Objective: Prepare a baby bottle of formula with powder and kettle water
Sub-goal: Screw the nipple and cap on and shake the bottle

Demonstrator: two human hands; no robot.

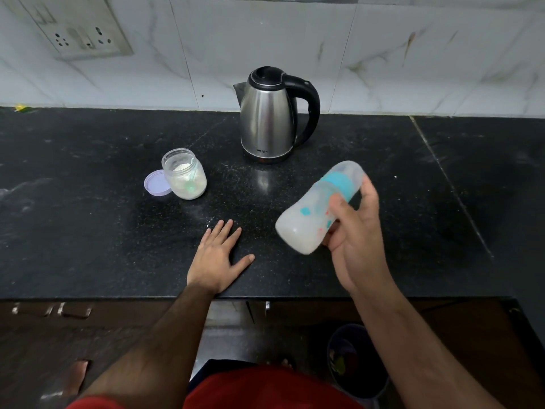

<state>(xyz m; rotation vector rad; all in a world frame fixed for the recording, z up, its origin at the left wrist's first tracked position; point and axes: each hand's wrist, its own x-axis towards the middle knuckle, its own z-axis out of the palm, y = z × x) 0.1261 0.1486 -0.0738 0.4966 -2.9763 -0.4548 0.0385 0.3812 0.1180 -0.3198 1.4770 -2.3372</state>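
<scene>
Closest to me, a red garment (265, 391) fills the bottom edge, and both bare forearms reach up from it. Below the counter's front edge I can see a dark bucket (354, 364) on the floor to the right.

On the black stone counter (88, 231), my left hand (216, 258) lies flat, palm down, fingers straight and slightly fanned, thumb out to the side, holding nothing. A few white specks of powder (210, 222) sit just beyond its fingertips.

My right hand (352, 231) is up off the counter with its fingers and thumb curled round the baby bottle (320, 208), gripping it about the middle. The bottle is tilted, its base low and left, its capped top high and right, with a teal collar under a clear cap. Cloudy white liquid fills it, it looks blurred, and I can make out teal and red marks on the side but can't read them.

Further back on the left stands an open clear jar (185, 174) of white powder with a green scoop inside, and its lilac lid (156, 183) is touching the jar's left side.

Beyond that, near the wall, stands the steel kettle (269, 113), black lid shut, handle to the right, spout left. I read "MILTON" low on its body.

At the far back, a marble-tiled wall (383, 54) carries a socket plate (79, 31) at upper left.
</scene>
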